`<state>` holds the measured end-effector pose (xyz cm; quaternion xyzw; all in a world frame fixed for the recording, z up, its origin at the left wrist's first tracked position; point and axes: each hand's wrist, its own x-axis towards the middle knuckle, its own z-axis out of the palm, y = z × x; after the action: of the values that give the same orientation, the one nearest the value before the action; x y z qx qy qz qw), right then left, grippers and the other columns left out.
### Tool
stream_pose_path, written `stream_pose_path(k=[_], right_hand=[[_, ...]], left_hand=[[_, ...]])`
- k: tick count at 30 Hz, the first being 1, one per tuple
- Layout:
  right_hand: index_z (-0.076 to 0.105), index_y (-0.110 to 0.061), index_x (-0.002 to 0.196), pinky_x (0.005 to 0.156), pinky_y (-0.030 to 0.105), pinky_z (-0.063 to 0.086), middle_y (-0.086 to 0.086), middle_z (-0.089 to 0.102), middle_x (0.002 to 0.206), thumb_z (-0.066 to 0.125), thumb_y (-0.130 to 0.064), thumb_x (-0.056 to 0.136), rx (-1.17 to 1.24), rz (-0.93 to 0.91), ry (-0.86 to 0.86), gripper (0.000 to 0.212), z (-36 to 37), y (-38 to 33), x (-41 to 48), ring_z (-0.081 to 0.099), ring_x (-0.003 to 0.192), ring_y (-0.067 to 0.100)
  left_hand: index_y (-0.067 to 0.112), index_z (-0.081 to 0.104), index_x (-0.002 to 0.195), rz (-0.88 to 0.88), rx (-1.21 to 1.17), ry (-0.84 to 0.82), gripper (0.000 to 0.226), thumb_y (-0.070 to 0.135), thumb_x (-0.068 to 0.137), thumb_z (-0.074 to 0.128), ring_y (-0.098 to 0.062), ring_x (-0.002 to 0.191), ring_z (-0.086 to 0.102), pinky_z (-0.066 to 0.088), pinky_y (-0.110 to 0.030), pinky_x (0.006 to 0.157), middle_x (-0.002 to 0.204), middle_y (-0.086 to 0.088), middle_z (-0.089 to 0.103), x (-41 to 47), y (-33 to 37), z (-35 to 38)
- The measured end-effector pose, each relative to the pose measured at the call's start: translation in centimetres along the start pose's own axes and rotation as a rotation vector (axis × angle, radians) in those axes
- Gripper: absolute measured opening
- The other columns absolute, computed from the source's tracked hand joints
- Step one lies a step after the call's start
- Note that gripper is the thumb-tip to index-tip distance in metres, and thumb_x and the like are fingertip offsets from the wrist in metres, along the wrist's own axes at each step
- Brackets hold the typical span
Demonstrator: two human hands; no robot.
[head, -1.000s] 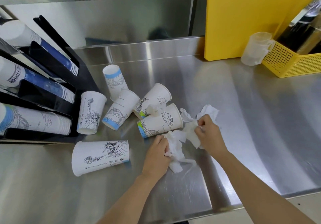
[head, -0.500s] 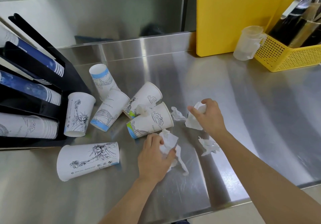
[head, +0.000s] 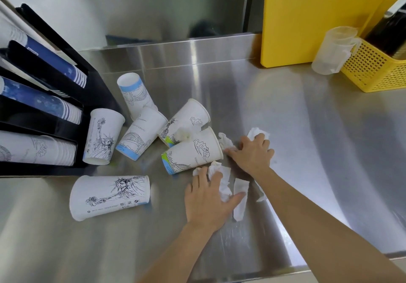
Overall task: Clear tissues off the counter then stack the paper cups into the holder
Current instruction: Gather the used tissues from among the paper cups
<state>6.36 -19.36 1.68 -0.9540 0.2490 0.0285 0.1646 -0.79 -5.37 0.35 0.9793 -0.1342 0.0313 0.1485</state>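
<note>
White tissues point(head: 225, 179): left hand point(head: 206, 201) now flat, right hand point(head: 252, 153) lowered.

Six paper cups point(head: 109, 195), about six tissue scraps point(head: 240, 195), a left hand point(head: 206, 197) and a right hand point(head: 252, 153), all on one table point(head: 307, 151).

From where I stand, the one black holder point(head: 98, 98) shows four cup stacks, two blue point(head: 41, 102) and two white point(head: 37, 151). Of the scraps, one sits wedged between two cups, one lies under each hand and three lie free, though some may be joined, so the count is rough. Along the back I count one yellow board point(head: 318, 19), one yellow basket point(head: 373, 67) and one clear jug point(head: 331, 52).
</note>
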Motion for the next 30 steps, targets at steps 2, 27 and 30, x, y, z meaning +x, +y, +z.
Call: stream_pose_path(k=[2,27,30], right_hand=[[0.063,-0.001,0.095,0.088,0.042,0.038,0.021,0.048,0.114,0.054,-0.035,0.086,0.063,-0.061,0.045,0.037,0.2,0.3,0.0,0.045,0.104,0.037],[0.053,-0.023,0.099,0.061,0.027,0.043,-0.002,0.059,0.093,0.083,-0.045,0.058,0.168,-0.291,-0.731,0.055,-7.9,8.2,-1.7,0.056,0.078,0.015],[0.05,-0.022,0.095,0.062,0.028,0.043,-0.004,0.057,0.089,0.086,-0.037,0.053,0.035,-0.338,-0.778,0.057,-7.3,8.7,-2.3,0.053,0.073,0.014]], left_hand=[[0.02,0.059,0.084,0.019,0.036,-0.008,0.051,0.067,0.068,0.047,-0.025,0.079,0.062,0.046,-0.031,0.061,0.09,-0.004,0.065,0.1,0.4,0.5],[0.02,0.035,0.07,-0.27,-0.883,0.215,0.025,-0.004,0.071,0.041,-0.009,0.064,0.039,0.034,-0.014,0.06,0.068,0.006,0.039,2.1,4.4,-3.9],[0.021,0.027,0.063,-0.287,-0.878,0.242,0.038,-0.008,0.076,0.048,-0.012,0.057,0.029,0.031,-0.017,0.055,0.061,0.005,0.03,2.9,4.6,-4.7]])
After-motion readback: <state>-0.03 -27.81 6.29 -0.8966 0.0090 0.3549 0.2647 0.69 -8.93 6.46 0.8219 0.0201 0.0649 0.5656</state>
